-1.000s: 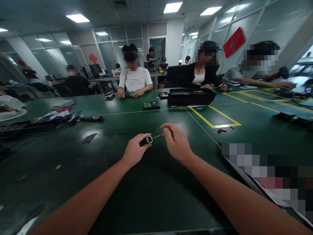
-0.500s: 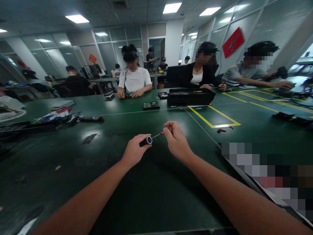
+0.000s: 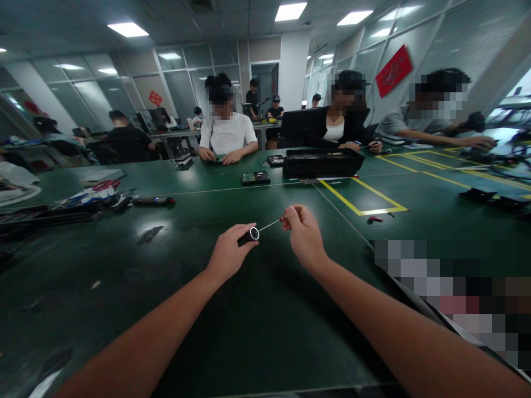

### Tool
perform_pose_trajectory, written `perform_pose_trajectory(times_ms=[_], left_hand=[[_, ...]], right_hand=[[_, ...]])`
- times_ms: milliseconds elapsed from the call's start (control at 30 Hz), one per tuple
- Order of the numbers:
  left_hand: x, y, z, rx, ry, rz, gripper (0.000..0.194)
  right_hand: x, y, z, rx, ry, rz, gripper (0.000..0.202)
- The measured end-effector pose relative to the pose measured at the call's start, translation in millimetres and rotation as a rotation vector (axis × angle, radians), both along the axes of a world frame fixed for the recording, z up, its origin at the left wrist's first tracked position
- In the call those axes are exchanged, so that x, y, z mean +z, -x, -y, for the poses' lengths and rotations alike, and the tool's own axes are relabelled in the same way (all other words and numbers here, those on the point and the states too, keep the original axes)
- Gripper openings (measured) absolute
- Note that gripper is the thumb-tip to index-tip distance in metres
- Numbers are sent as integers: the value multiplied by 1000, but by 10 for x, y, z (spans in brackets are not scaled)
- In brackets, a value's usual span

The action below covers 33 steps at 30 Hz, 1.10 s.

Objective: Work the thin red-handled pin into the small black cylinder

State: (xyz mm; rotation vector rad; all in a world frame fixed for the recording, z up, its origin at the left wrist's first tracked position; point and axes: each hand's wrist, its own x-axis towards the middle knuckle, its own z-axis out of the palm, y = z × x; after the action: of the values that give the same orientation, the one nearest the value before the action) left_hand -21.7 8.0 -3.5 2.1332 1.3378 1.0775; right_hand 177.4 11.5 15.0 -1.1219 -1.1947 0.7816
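My left hand (image 3: 229,247) is closed round a short black cylinder (image 3: 248,236) with a bright ring at its end, which looks like a flashlight body; its exact kind is unclear. The ringed end is turned towards the right and towards me. In my right hand (image 3: 305,235) is a screwdriver (image 3: 271,224) with a thin metal shaft and a reddish handle, pinched between thumb and fingers. Its shaft slants down to the left, and the tip meets the rim of the ringed end. Both hands are held above the green table (image 3: 265,331).
A circuit-board drive (image 3: 255,177) and a long black case (image 3: 323,163) lie ahead. A dark tool (image 3: 153,201) and a tangle of parts (image 3: 99,193) are at left. Small red pieces (image 3: 375,219) lie at right. People sit across the table.
My right hand has turned slightly about the screwdriver handle and shifted a little to the right. The black cylinder has tilted a little, its ringed end slightly higher.
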Motion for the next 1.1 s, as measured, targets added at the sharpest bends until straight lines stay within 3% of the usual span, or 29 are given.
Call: perform_pose_trajectory(times_ms=[367,767,1100], left_hand=[[51,-4,37,42,53,1,45],[63,7,41,81,36,-45,44],[60,12,42,52,35,-46,42]], right_hand=[[146,-7,118,23,-10,209,34],[203,-8,149,-15,8,239,37],[121,-11,50,5,92,23,40]])
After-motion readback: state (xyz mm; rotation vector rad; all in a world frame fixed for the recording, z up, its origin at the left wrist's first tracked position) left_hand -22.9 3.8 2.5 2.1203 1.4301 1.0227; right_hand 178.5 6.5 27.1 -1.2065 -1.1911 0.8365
